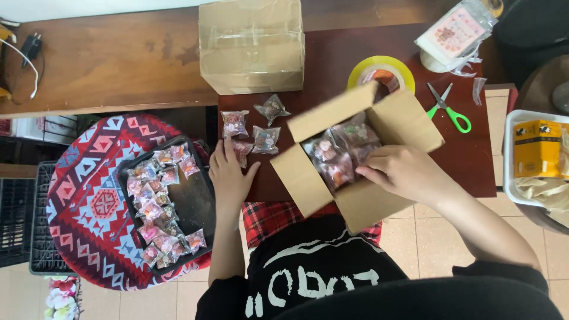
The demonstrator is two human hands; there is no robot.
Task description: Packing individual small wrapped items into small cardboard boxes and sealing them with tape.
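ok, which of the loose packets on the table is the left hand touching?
The left hand rests on the pinkish packet at the near-left of the cluster on the dark red table; the other three packets lie clear beyond its fingertips.

Open brown carton [379, 154] holds clear packets [338, 154]; sealed carton [252, 44] behind; yellow box [536, 148] right.

A dark red-brown table [474, 160] stands in the middle of the view; behind it a longer brown wooden bench [112, 65] runs along a pale wall; the floor [427, 249] is of beige tiles with thin dark joints; at the left a round stool [89, 201] has a red, blue and white patterned cover; beside it stands a black plastic crate [15, 219]; the light is soft and even.
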